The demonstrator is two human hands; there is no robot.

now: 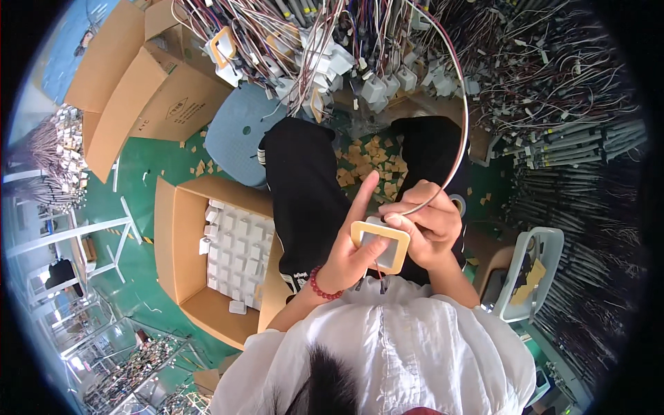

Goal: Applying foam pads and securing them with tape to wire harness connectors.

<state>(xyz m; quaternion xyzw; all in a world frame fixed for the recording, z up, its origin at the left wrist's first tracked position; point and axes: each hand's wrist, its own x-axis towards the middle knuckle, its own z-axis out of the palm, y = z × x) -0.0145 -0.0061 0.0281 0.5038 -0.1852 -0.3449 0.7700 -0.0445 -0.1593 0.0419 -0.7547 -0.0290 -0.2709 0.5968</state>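
So I'm sitting over a green floor point(142, 173) that's littered with little tan paper scraps point(377, 162), mostly between my knees. Straight ahead there's a huge tangle of wires point(443, 48) with white connector blocks hanging in it, and it runs all the way round my right side, so that edge is pretty much walled in. On my left it's roomier: an open cardboard box point(173, 242) half filled with white square parts sits right beside my leg, a blue stool point(238, 135) is just past my left knee, and more flattened boxes point(131, 90) are beyond that. A grey bin point(539, 270) sits near my right elbow. The square pad point(380, 243) with its tan frame is in my lap area, in both hands. My left hand point(349, 252) grips its left edge with the index finger sticking straight up, rest curled. My right hand point(429, 225) is closed round the pad's right side and pinches a thin cable point(462, 117) that loops up over my right knee.
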